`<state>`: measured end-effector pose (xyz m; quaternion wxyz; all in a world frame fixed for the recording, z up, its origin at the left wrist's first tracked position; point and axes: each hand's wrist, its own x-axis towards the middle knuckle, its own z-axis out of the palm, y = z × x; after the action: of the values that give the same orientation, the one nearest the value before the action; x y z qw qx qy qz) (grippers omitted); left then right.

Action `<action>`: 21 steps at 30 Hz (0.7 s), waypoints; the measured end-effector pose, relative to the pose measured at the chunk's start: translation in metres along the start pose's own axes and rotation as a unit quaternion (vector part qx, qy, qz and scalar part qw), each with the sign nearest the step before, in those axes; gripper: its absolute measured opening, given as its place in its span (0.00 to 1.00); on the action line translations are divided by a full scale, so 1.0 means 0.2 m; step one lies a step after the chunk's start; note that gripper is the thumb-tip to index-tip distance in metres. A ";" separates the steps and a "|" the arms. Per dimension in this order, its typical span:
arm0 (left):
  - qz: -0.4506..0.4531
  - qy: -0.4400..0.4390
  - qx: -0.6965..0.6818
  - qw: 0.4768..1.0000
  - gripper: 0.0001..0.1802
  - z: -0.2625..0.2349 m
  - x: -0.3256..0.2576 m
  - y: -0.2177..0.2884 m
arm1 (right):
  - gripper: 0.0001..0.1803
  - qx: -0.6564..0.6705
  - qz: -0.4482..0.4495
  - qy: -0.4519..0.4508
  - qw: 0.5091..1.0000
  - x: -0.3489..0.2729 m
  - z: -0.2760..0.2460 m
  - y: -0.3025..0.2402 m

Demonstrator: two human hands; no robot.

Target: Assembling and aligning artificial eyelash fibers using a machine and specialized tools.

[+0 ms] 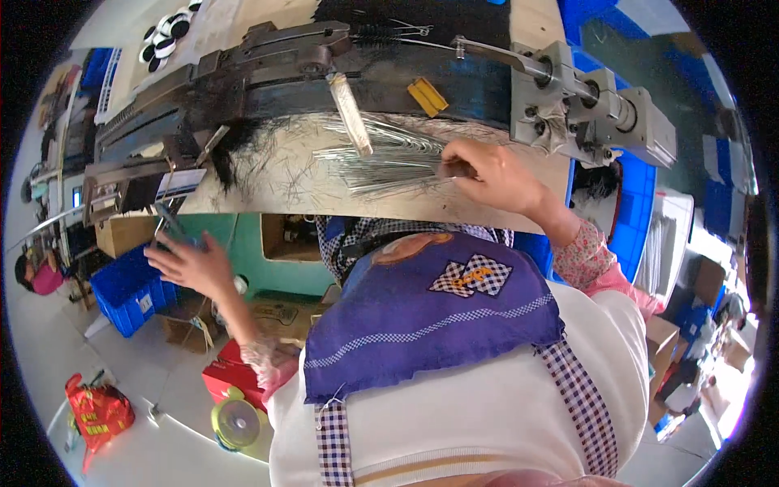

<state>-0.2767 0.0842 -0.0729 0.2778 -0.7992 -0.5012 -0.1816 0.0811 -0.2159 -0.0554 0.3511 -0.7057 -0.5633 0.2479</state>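
My left hand (195, 266) is by the table's front left edge, fingers spread, close beside a metal lever (168, 215) of the long dark metal machine (243, 81). Whether it touches the lever is unclear. My right hand (497, 177) has its fingers curled together at the right end of a pile of thin bent metal wires (389, 166); what lies between the fingertips is hidden. A pale flat bar (350, 115) sticks out of the machine over the pile. Behind it, a thin wire with dark bristles (381, 31) runs toward a metal rod and clamp (461, 47).
A grey shaft block (596, 105) stands at the table's right end. A yellow piece (428, 97) lies on the machine bed. Loose black bristles (235, 154) litter the wooden tabletop (284, 191). Blue crates (130, 292) and a red bag (99, 412) are on the floor.
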 end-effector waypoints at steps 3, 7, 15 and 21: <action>-0.288 -0.166 -0.098 0.938 0.49 0.10 -0.05 -0.45 | 0.13 0.044 0.038 0.044 0.997 0.01 -0.05 -0.07; -0.265 -0.164 -0.094 0.945 0.51 0.15 -0.04 -0.44 | 0.10 0.030 0.066 0.208 0.975 -0.05 -0.13 -0.12; 0.147 -0.191 -0.647 0.723 0.38 -0.73 0.14 0.70 | 0.07 0.060 0.036 0.235 0.970 -0.02 -0.31 -0.32; 0.141 -0.463 -0.706 0.517 0.15 -0.77 0.14 0.89 | 0.09 -0.012 -0.149 0.162 0.976 0.21 -0.31 -0.53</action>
<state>-0.1053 -0.0539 0.0165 -0.6271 -0.7641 -0.1466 -0.0379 0.0710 -0.1749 0.0678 0.4621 -0.6490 -0.6004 0.0689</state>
